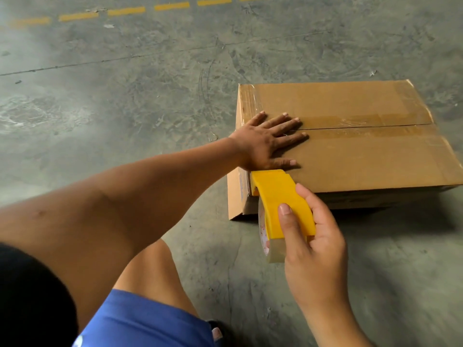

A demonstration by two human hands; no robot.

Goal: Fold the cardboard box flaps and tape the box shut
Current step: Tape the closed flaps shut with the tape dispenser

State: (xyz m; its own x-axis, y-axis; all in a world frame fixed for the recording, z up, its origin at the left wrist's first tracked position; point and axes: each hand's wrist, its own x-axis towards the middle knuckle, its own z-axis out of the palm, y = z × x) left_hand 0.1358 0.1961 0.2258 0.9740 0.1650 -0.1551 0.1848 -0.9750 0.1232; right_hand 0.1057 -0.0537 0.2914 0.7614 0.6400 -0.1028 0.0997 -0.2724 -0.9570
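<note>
A flat brown cardboard box (350,136) is lying on the grey, scuffed concrete floor (125,83), sitting at about two o'clock from the person's bent knee (150,266). Its two top flaps are lying closed, meeting along a centre seam (370,126) that is running from nine o'clock toward three o'clock, with glossy clear tape (350,120) showing along it and at the box's far left corner.

The left hand (265,144) is resting flat on the box top at its nine o'clock end, fingers straight and spread, the fingertips pointing toward three o'clock across the seam.

The right hand (313,236) is gripping a yellow plastic tape dispenser (283,199), thumb pressing on its curved top and fingers curling round its far side. The dispenser's front is touching the box's near left corner, just beside the left hand's thumb. A roll of clear tape (273,251) is sitting inside the dispenser, showing below the thumb.

A dashed yellow painted line (125,11) is crossing the floor at twelve o'clock. Blue shorts (140,321) are showing at six o'clock.
</note>
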